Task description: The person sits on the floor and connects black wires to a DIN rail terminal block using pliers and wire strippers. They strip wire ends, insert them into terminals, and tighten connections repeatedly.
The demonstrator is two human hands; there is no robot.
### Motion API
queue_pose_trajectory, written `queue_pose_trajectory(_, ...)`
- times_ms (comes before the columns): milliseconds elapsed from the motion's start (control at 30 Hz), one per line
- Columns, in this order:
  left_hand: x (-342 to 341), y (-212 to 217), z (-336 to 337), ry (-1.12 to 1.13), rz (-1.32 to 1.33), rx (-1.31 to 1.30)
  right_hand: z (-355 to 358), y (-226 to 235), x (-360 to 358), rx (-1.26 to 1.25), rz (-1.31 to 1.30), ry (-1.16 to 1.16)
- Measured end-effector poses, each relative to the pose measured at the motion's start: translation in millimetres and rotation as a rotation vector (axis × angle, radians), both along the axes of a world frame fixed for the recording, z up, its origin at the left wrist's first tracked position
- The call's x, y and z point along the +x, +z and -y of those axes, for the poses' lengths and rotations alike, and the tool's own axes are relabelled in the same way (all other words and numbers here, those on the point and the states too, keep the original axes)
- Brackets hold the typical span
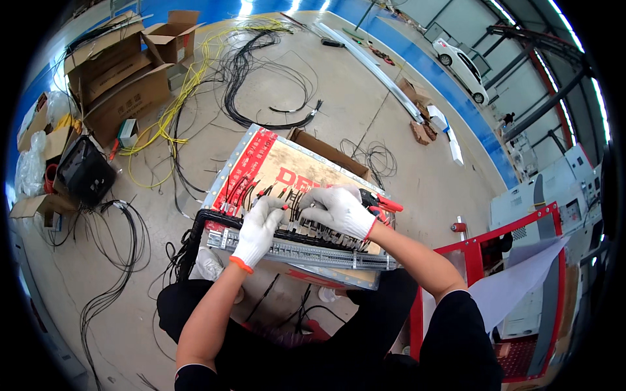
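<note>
My left hand [259, 227], in a white glove with an orange cuff, is closed at the fingertips on a thin wire with a red end [285, 207]. Close beside it, my right hand [340, 210], also white-gloved, has its fingers pinched together; what they hold is too small to make out. Both hands are over a cardboard box top [277, 153] with red print and a red band. A row of short black wires [242, 195] stands up along it. Below the hands lie a thick black cable bundle [222, 218] and a long grey metal rail [306, 253].
Red-handled pliers [389, 204] lie right of my right hand. Black cables [235, 91] and yellow wires [189, 98] spread over the floor. Cardboard boxes [124, 98] and a black container [86, 171] are at the left. A red metal frame [473, 259] stands to the right.
</note>
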State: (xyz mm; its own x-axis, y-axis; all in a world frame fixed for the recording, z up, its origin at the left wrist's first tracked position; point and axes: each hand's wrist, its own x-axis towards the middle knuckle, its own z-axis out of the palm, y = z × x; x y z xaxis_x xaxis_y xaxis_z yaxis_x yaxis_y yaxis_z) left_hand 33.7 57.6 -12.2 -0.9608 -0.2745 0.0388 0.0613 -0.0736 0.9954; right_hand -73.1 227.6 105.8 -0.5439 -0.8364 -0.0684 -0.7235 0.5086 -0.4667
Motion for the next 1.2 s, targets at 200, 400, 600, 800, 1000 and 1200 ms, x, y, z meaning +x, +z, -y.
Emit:
queue_pose_trajectory(200, -1.8, -2.6, -2.9, -0.046, 0.000, 0.083, 13.4, -14.5, -5.9, -0.091, 0.582, -0.231)
queue_pose_trajectory(400, 2.2, 14.9, -7.1, 0.004, -0.001, 0.091, -6.3, -33.8, -3.4, -0.727, 1.800, -0.463)
queue_pose_trajectory(600, -6.5, 9.7, -10.8, 0.032, 0.005, 0.202, -38.6, -40.4, 0.8, -0.739, 1.734, -0.320)
queue_pose_trajectory(800, -4.4, 2.9, -7.8, 0.101, -0.005, 0.140, -77.8, -12.8, 30.5, -0.767, 1.406, -0.439)
queue_pose_trajectory(1000, -8.4, 2.5, -16.9, 0.094, 0.002, 0.158, -158.9, -15.3, 37.3, -0.602, 1.155, -0.608)
queue_pose_trajectory(1200, -0.7, 19.7, -22.7, 0.129, -0.022, -0.707, -175.5, -30.5, 38.8, -0.915, 1.175, -0.679)
